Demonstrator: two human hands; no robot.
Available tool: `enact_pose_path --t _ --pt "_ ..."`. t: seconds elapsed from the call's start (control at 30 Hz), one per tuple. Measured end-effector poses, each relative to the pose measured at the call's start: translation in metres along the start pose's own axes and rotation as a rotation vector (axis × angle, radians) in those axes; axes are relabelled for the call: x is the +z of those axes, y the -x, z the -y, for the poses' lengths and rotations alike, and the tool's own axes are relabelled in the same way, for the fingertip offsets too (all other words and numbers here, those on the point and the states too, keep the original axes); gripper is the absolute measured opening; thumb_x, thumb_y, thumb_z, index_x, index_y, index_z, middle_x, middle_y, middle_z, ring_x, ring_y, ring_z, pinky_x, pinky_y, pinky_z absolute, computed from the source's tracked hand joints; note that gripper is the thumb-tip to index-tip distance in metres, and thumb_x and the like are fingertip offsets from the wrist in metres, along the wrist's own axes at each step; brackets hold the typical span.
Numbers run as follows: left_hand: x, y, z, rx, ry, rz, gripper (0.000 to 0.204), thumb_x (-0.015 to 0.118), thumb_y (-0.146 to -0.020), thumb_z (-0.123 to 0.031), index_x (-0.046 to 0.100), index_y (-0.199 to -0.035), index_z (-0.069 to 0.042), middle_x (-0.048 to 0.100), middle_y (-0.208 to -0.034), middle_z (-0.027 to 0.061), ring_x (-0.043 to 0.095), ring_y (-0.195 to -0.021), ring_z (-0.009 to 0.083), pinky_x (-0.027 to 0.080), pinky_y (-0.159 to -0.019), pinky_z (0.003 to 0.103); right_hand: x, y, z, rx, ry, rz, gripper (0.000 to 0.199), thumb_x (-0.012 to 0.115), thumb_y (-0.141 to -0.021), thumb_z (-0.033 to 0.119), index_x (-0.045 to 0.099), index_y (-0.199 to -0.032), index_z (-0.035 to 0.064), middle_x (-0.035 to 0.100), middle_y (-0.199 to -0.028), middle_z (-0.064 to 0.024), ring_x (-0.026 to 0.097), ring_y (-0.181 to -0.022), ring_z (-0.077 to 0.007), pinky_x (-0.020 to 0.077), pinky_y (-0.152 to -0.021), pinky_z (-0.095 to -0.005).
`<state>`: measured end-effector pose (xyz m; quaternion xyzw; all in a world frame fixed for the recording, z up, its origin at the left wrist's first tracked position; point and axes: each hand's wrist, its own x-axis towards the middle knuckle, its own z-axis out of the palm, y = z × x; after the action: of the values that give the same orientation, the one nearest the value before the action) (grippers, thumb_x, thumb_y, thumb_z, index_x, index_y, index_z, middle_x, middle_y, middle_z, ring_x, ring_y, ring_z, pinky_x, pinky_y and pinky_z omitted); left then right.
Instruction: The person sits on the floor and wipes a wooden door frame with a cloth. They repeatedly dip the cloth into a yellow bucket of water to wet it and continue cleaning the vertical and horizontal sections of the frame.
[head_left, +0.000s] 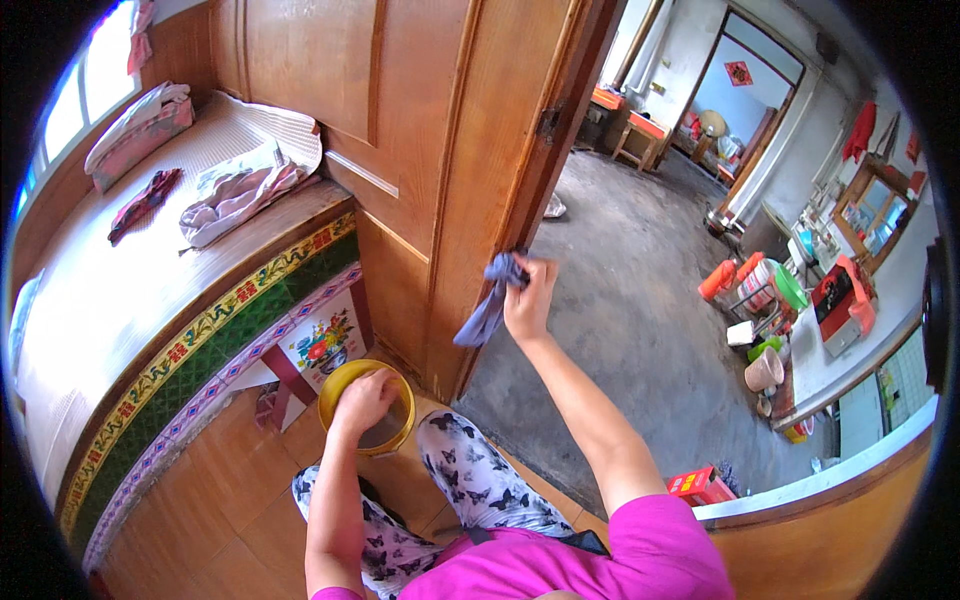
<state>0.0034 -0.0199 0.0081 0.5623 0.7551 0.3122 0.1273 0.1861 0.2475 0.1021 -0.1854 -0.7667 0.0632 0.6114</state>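
A bunched blue-purple cloth (484, 312) is gripped in my right hand (533, 295), its loose end hanging to the left. The cloth is at the edge of the brown wooden door frame (520, 200); whether it presses on the wood I cannot tell. Low in front of me stands a yellow bucket (407, 430) with greyish water in it. Over the bucket's mouth is my left hand (366, 402), fingers curled closed and turned away, so what they hold, if anything, is hidden.
A raised bed platform (90, 330) on the left bears clothes (245, 200) and a folded bundle (140, 135). Through the doorway lies a grey concrete floor (620, 290). Buckets and a counter (850, 360) line the right. A red box (702, 487) sits near my right elbow.
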Motion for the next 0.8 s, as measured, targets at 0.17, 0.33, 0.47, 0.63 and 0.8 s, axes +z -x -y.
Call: enact_pose_path --t 0.17,0.33,0.47,0.63,0.8 --pt "0.018 -0.035 -0.058 -0.360 1.101 0.337 0.062 0.047 -0.102 -0.059 0.043 -0.148 -0.018 0.064 -0.131 0.0114 0.064 -0.116 0.0253 0.052 -0.096 0.043 -0.006 0.025 0.059 0.629 -0.651 -0.021 0.021 0.057 -0.101 0.002 0.049 -0.120 0.0040 0.054 -0.109 -0.0035 0.052 -0.104 -0.0108 0.0450 -0.093 -0.0279" --pt "0.035 -0.069 -0.112 -0.210 1.645 -0.101 0.049 0.052 -0.104 -0.049 0.053 -0.136 -0.012 0.064 -0.121 0.0055 0.062 -0.107 0.0184 0.053 -0.096 0.038 -0.023 0.035 0.090 0.306 -0.332 0.555 0.025 0.072 -0.087 0.007 0.062 -0.108 0.0017 0.053 -0.127 -0.0135 0.058 -0.105 -0.0217 0.0491 -0.091 -0.0293" --pt "-0.021 -0.075 -0.153 0.071 1.350 -0.409 0.041 0.068 -0.098 -0.015 0.051 -0.134 -0.006 0.063 -0.115 0.0057 0.063 -0.109 0.0163 0.054 -0.094 0.032 -0.058 0.037 0.103 0.254 -0.269 0.209 0.029 0.069 -0.088 0.006 0.066 -0.116 0.0039 0.044 -0.139 -0.0167 0.055 -0.108 -0.0183 0.0509 -0.079 -0.0274" --pt "-0.161 -0.143 -0.237 0.590 1.005 -0.600 0.057 0.078 -0.090 -0.017 0.045 -0.135 -0.004 0.062 -0.110 0.0088 0.064 -0.105 0.0179 0.056 -0.086 0.034 -0.057 0.073 0.068 0.510 -0.468 0.095 0.011 0.061 -0.096 0.006 0.063 -0.107 0.0074 0.051 -0.130 -0.0113 0.053 -0.095 -0.0113 0.0458 -0.071 -0.0243" --pt "-0.255 -0.243 -0.292 0.881 0.194 -1.243 0.056 0.072 -0.092 -0.035 0.055 -0.129 0.004 0.050 -0.136 0.0260 0.044 -0.129 0.0415 0.034 -0.111 0.049 -0.042 0.092 0.064 0.599 -0.582 0.200 0.005 0.060 -0.098 0.007 0.061 -0.103 0.0073 0.059 -0.116 -0.0066 0.052 -0.085 -0.0089 0.0435 -0.069 -0.0218"
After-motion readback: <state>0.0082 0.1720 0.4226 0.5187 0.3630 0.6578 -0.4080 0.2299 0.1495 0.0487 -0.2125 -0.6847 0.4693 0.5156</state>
